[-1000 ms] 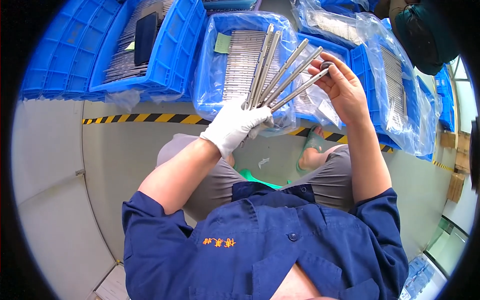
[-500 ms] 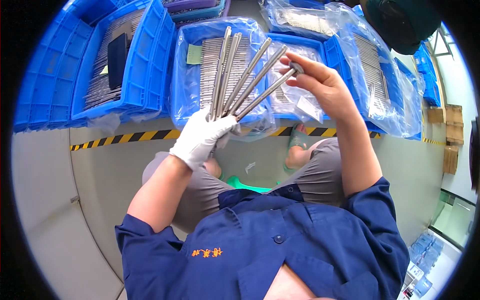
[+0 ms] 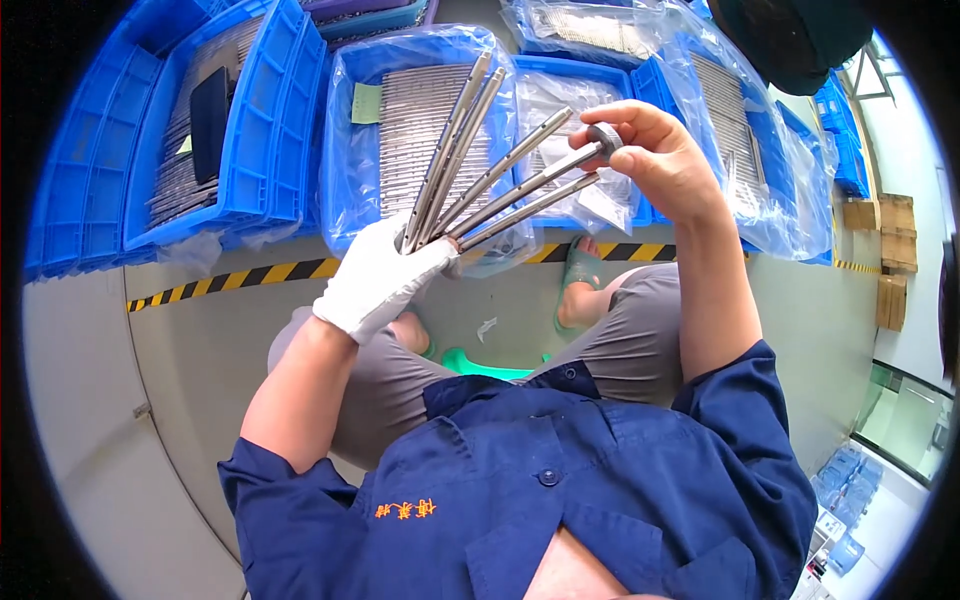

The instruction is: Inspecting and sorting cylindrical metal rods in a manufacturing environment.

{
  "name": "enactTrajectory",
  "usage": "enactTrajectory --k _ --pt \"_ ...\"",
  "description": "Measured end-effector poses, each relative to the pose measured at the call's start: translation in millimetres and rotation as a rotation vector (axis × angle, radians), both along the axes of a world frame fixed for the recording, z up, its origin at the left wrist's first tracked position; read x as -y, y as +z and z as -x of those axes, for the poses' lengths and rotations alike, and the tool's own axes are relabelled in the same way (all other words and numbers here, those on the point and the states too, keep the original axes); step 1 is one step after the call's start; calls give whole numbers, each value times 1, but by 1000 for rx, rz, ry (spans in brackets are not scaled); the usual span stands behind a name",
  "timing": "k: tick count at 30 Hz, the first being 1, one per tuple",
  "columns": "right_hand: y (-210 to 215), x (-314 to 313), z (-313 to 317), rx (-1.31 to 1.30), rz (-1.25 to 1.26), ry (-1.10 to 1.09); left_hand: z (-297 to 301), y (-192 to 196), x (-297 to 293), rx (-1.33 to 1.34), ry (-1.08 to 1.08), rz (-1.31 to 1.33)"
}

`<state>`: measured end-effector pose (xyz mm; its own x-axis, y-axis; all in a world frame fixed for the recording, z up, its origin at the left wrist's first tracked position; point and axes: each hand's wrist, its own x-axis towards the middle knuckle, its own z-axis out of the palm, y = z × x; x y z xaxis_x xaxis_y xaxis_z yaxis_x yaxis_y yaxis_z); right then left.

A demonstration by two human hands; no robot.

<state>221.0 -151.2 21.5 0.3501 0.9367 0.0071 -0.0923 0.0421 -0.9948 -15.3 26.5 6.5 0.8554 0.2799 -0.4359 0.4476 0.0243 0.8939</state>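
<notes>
My left hand (image 3: 385,280), in a white glove, is closed around the lower ends of several slim metal rods (image 3: 508,160). They fan out up and to the right, with small holes along their sides. My bare right hand (image 3: 668,168) pinches a dark round knob-like piece (image 3: 606,141) between thumb and fingers. This piece sits at the tip of the second rod from the right. The outermost rod ends just below it, its tip bare. Under the rods stands a blue crate (image 3: 335,190) lined with clear plastic, holding rows of similar rods.
More blue crates of rods stand at left (image 3: 285,130) and right (image 3: 790,190). A black flat object (image 3: 210,125) lies on the left crate's rods. Yellow-black tape (image 3: 290,275) crosses the floor before my feet. Cardboard boxes (image 3: 897,245) are at far right.
My right hand has moved the dark round piece from the outermost rod's tip to the neighbouring rod's tip. My left hand keeps its hold on the rods. The view has shifted slightly.
</notes>
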Motion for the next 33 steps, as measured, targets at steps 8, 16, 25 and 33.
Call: enactTrajectory --k 8,16,25,33 --pt "-2 2 8 72 127 -14 1 -1 -1 -51 -43 -117" --pt "0 -1 0 -67 127 -113 0 2 3 25 -73 -173" --pt "-5 -2 4 185 221 -78 0 1 5 -8 -134 -223" --pt "3 -2 -1 -56 136 -154 3 -2 2 65 -107 -77"
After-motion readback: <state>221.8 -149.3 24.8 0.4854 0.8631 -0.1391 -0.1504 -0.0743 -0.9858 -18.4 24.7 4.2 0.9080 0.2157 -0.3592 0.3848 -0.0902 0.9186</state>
